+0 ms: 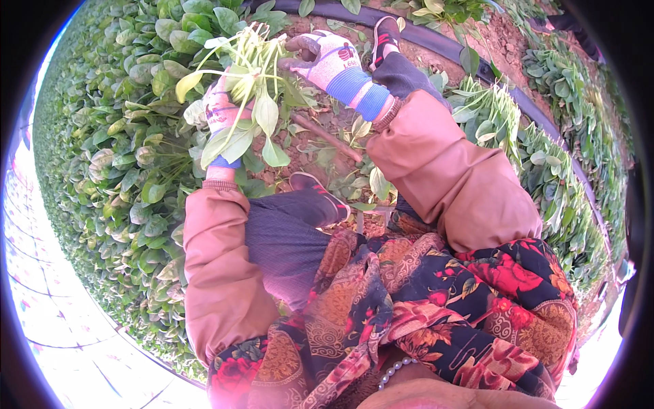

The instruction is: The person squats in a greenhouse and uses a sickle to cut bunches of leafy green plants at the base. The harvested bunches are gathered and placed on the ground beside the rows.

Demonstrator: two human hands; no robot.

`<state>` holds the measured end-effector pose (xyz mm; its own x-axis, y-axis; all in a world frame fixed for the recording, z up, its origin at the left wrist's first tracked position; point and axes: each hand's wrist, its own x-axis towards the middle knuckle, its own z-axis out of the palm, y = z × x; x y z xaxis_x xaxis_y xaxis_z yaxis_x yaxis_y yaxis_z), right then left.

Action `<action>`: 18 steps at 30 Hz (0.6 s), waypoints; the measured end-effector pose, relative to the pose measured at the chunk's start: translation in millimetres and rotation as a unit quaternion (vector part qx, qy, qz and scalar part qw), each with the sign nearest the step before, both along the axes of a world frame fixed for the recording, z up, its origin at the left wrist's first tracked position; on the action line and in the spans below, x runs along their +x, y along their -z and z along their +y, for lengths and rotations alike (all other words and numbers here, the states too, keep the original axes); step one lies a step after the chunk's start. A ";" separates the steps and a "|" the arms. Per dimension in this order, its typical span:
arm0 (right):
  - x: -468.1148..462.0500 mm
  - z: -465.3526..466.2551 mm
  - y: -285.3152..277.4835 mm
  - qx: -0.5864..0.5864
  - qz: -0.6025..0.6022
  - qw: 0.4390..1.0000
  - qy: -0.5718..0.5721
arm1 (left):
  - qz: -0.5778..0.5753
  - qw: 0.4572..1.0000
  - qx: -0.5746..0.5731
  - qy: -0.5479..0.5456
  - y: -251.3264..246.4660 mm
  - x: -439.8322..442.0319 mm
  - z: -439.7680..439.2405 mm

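A bunch of leafy greens that look like spinach [265, 110] is gripped in my left hand [219, 110], its pale stems and roots pointing up and its leaves hanging down. One yellowed leaf [188, 87] sticks out on the left of the bunch. Just right of the stems is my right hand [327, 56], thumb and fingers curved apart with a gap between them. Both hands wear white knit gloves with blue cuffs. On the soil below the hands lies a brown wooden stick or tool handle [327, 137], one end hidden behind the bunch.
Dense standing greens [138, 117] fill the left side. Cut bunches [490, 112] lie in a row on the right, along a dark plastic strip [536, 112]. My shoes [319, 197] rest on soil with loose leaves [379, 181].
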<state>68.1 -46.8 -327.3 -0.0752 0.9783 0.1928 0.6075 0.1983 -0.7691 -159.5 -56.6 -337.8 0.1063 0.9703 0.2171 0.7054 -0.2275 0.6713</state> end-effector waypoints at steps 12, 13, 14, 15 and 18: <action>14.5 2.1 -23.6 0.230 0.125 0.958 -0.116 | 0.199 0.967 0.156 0.038 -19.6 -0.4 -9.1; 14.6 0.4 -26.3 0.222 0.092 0.962 -0.127 | 0.207 0.963 0.167 0.046 -20.2 -1.1 -7.8; 14.5 -0.7 -28.7 0.215 0.059 0.965 -0.138 | 0.204 0.965 0.158 0.039 -19.6 -0.9 -7.9; 13.2 -1.2 -30.3 0.245 0.038 0.959 -0.134 | 0.213 0.965 0.145 0.044 -18.8 -1.8 -7.0; 10.7 0.2 -31.2 0.301 -0.020 0.944 -0.131 | 0.257 0.957 0.123 0.055 -18.1 -5.5 -4.0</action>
